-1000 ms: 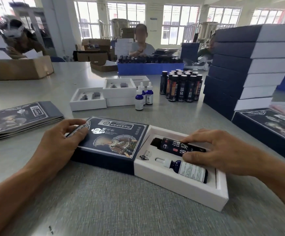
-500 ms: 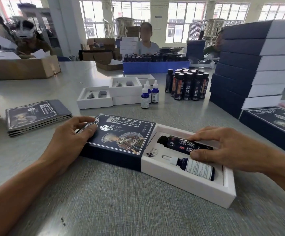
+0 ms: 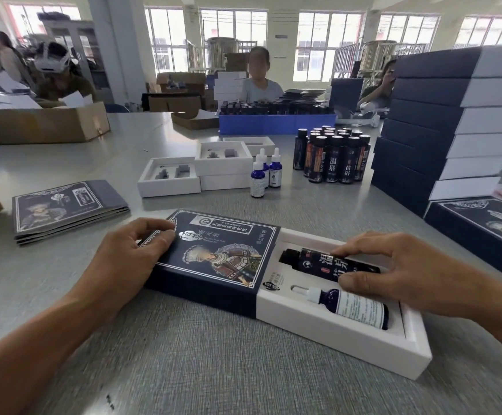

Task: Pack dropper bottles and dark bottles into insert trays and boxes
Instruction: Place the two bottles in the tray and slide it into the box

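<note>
Head view, near table: saw a white insert tray (image 3: 342,333) half slid out of a dark printed sleeve box (image 3: 214,259). Found the left hand (image 3: 130,259) resting on the sleeve's left end, fingers bent over its far corner, bracing it. Found the right hand (image 3: 393,274) on the dark bottle (image 3: 327,265) lying in the tray's far slot, thumb and fingers pinching its body. Noted the dropper bottle (image 3: 354,307) lying in the near slot, cap toward the sleeve.

Farther back: spotted spare dropper bottles (image 3: 263,175), a cluster of upright dark bottles (image 3: 332,157), empty trays (image 3: 169,178) and stacked boxes (image 3: 453,121).

Judged the dark bottle possibly not fully seated, though hard to tell beneath the fingers; pushed in proud, could catch the sleeve's edge and jam or tear it.
</note>
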A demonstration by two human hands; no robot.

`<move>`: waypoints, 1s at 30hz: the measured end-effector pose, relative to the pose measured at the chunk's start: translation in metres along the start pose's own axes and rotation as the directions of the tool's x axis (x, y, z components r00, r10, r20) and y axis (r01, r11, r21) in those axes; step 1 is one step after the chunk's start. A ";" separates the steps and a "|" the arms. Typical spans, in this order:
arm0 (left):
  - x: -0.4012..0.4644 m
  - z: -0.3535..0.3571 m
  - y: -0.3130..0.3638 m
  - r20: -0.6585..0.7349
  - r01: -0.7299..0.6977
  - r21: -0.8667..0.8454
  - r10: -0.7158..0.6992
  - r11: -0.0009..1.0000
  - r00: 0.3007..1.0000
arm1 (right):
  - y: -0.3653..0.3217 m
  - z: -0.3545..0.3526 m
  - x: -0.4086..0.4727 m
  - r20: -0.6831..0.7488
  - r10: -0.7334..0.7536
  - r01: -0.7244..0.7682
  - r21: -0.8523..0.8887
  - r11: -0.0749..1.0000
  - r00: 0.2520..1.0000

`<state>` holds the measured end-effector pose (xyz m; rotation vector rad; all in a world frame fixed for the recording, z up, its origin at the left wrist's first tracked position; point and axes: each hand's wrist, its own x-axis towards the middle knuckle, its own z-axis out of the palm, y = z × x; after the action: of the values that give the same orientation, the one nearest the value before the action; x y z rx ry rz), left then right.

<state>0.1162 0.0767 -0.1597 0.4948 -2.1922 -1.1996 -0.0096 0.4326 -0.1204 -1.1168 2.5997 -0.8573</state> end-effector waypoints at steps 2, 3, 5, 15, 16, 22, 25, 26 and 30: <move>-0.002 0.000 0.000 0.000 0.007 0.004 -0.007 1.000 1.000 | 0.002 -0.001 0.001 0.009 -0.006 0.006 0.013 1.000 1.000; -0.003 0.000 0.000 0.009 0.010 0.009 -0.010 1.000 1.000 | 0.003 -0.002 0.001 0.015 -0.007 0.007 0.014 1.000 1.000; -0.004 -0.002 0.002 0.033 0.013 0.022 -0.014 1.000 0.999 | 0.005 -0.005 0.001 0.029 -0.008 0.008 0.021 1.000 1.000; -0.025 0.024 0.025 0.150 -0.015 0.015 0.013 1.000 0.989 | 0.002 -0.004 0.001 0.026 -0.011 0.009 0.084 0.996 1.000; -0.026 0.025 0.025 0.138 -0.018 0.014 0.016 1.000 0.990 | 0.001 -0.004 0.000 0.017 -0.003 0.001 0.083 0.997 1.000; -0.029 0.021 0.023 0.116 -0.081 0.088 0.070 0.993 0.991 | -0.007 -0.020 -0.009 -0.062 0.185 -0.195 -0.245 0.950 0.981; -0.031 0.019 0.025 0.155 -0.041 0.068 0.030 0.997 0.987 | -0.009 -0.042 -0.020 0.007 0.449 -0.429 -0.286 0.857 0.893; -0.032 0.019 0.027 0.167 -0.039 0.068 0.027 0.997 0.986 | -0.009 -0.045 -0.021 0.061 0.502 -0.485 -0.184 0.855 0.863; -0.035 0.019 0.033 0.188 -0.050 0.068 0.037 0.996 0.982 | -0.006 -0.039 -0.018 0.087 0.463 -0.468 0.049 0.883 0.882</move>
<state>0.1292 0.1256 -0.1506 0.3744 -2.3991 -1.1888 -0.0082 0.4593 -0.0861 -0.4521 2.5834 -0.7641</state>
